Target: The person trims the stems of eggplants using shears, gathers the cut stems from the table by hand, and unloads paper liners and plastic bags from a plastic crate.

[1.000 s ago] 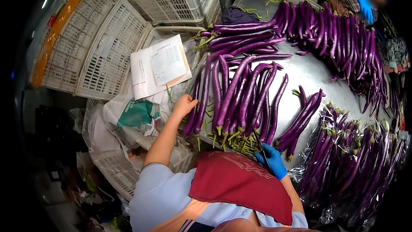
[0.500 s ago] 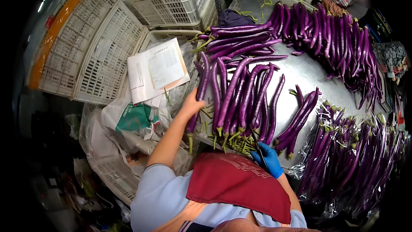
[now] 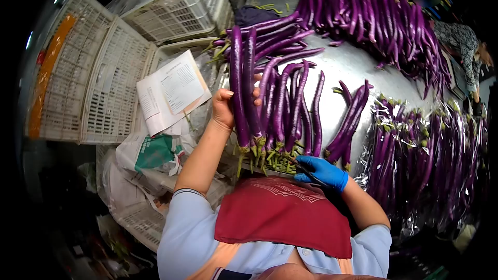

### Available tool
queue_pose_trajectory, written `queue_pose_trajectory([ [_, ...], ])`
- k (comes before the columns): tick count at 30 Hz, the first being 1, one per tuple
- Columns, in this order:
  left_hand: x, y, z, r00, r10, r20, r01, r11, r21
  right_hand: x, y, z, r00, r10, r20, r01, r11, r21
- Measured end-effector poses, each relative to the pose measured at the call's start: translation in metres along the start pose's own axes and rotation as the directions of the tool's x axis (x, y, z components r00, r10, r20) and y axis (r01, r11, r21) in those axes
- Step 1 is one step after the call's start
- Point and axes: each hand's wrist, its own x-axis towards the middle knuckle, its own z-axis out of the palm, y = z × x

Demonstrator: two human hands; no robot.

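Note:
My bare left hand (image 3: pixel 223 108) is wrapped round two long purple eggplants (image 3: pixel 239 85), held side by side with their green stems toward me. Its fingertips show at the right side of the pair. My right hand (image 3: pixel 324 171), in a blue glove, grips dark scissors (image 3: pixel 293 161) low at the table's near edge. The scissors' tips are by the stem ends and cut green stem pieces (image 3: pixel 280 164). A row of loose eggplants (image 3: pixel 282 106) lies between my hands. Another small group of eggplants (image 3: pixel 350 122) rests just beyond my right hand.
A large eggplant heap (image 3: pixel 373 21) covers the metal table's (image 3: pixel 332 67) far side. Bagged eggplants (image 3: pixel 425 150) stand at right. White plastic crates (image 3: pixel 171 15) and a paper sheet (image 3: pixel 179 85) are at left. Another person's arm (image 3: pixel 472 67) shows at the far right.
My left hand has moved up and right, from one eggplant to holding two side by side. My gloved hand has shifted slightly left and up with the scissors. The camera view has shifted.

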Motion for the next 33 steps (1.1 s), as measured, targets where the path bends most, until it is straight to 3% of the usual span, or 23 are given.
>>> queue_pose_trajectory([
  [3, 0.017, -0.022, 0.019, 0.998, -0.052, 0.028, 0.051, 0.998, 0.047, -0.01, -0.018, -0.009, 1.0, 0.013, 0.006, -0.012, 0.99, -0.139],
  [5, 0.027, -0.033, 0.019, 0.984, -0.141, 0.107, 0.135, 0.989, 0.064, -0.015, -0.02, -0.014, 0.999, 0.031, 0.013, -0.029, 0.992, -0.119],
  [7, 0.033, -0.047, 0.021, 0.97, -0.197, 0.144, 0.188, 0.98, 0.069, -0.017, -0.003, -0.01, 0.994, -0.076, -0.074, 0.066, 0.989, -0.132],
  [8, 0.035, -0.054, 0.024, 0.971, -0.208, 0.12, 0.204, 0.978, 0.044, -0.018, 0.003, -0.009, 0.985, -0.131, -0.116, 0.114, 0.983, -0.143],
  [12, 0.045, -0.071, 0.016, 0.946, -0.298, 0.126, 0.306, 0.951, -0.047, -0.031, 0.004, -0.01, 0.979, -0.06, -0.194, 0.033, 0.99, -0.138],
  [18, 0.055, -0.091, 0.004, 0.92, -0.391, 0.015, 0.387, 0.916, 0.102, -0.04, 0.028, -0.012, 0.955, -0.111, -0.276, 0.022, 0.952, -0.307],
  [24, 0.062, -0.099, 0.008, 0.93, -0.369, 0.0, 0.362, 0.912, 0.192, -0.05, 0.026, -0.021, 0.951, -0.068, -0.302, -0.004, 0.972, -0.233],
  [27, 0.066, -0.096, 0.011, 0.954, -0.3, -0.028, 0.297, 0.922, 0.246, -0.057, 0.022, -0.025, 0.985, 0.087, -0.148, -0.119, 0.968, -0.221],
  [30, 0.069, -0.093, 0.013, 0.959, -0.279, -0.04, 0.281, 0.937, 0.206, -0.056, 0.037, -0.02, 0.994, -0.008, -0.109, -0.011, 0.985, -0.174],
  [33, 0.071, -0.099, 0.023, 0.961, -0.275, -0.032, 0.276, 0.94, 0.199, -0.044, 0.025, -0.023, 0.999, 0.009, -0.04, -0.016, 0.985, -0.169],
])
